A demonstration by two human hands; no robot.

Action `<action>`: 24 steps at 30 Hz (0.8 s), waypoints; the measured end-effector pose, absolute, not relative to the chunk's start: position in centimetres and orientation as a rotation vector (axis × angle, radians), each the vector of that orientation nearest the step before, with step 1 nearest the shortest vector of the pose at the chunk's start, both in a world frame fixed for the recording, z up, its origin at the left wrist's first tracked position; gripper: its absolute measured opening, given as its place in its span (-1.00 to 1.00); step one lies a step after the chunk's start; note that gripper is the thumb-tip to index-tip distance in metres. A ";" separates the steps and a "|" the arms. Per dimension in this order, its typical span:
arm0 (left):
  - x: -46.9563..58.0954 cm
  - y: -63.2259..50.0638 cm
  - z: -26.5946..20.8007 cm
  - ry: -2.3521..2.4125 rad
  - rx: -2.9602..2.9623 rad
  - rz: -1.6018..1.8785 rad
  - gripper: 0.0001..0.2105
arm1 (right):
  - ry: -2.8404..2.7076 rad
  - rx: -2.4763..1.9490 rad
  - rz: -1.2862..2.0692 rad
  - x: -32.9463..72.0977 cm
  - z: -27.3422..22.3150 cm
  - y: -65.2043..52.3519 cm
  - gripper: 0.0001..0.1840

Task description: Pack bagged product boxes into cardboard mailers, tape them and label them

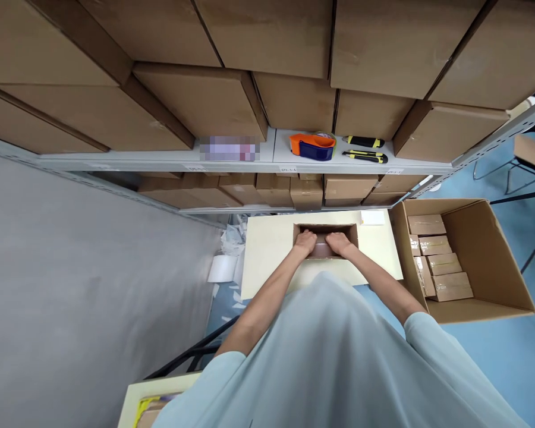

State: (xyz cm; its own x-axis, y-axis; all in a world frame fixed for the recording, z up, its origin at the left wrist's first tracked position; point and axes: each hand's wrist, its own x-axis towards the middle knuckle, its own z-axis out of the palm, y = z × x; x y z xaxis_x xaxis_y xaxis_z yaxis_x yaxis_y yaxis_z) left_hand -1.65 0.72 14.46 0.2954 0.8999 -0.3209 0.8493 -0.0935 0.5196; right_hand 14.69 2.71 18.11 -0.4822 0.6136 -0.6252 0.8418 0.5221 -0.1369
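Observation:
An open cardboard box (353, 237) stands on the cream table (267, 249) in front of me. My left hand (306, 240) reaches into its left side, the fingers curled down. On the other side, my right hand (337, 242) is closed in much the same way. Between them shows a smooth brown surface (321, 249) inside the box; whether it is a packed item or the box's own bottom I cannot tell. The fingertips of both hands are hidden, and so is whatever they hold. A small white box (373, 217) lies at the table's back right.
On the right a large open carton (494, 255) contains several small taped boxes (446, 263). Overhead, a metal shelf (160, 159) bears cardboard boxes, an orange-and-blue tape dispenser (312, 146) and yellow-black box cutters (364, 148). A grey wall (80, 285) bounds the left; a white roll (222, 268) sits beside the table.

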 end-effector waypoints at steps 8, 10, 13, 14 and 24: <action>-0.7 0.7 15.4 1.610 1.955 -0.175 -0.77 | 2.240 1.257 -0.615 15.1 16.8 2.7 -0.54; -1.3 -0.3 16.1 1.605 1.983 -0.162 -0.75 | 2.280 1.263 -0.611 16.2 17.2 2.0 -0.53; -3.2 -2.8 17.6 1.630 2.066 0.031 -0.62 | 2.411 1.292 -0.633 18.8 18.3 0.5 -0.50; -4.0 -3.9 18.1 1.672 2.093 0.191 -0.60 | 2.489 1.324 -0.649 19.9 18.6 0.0 -0.50; -6.4 -10.1 18.5 2.124 1.774 0.595 -0.45 | 2.805 1.675 -0.619 25.6 20.5 1.0 -0.59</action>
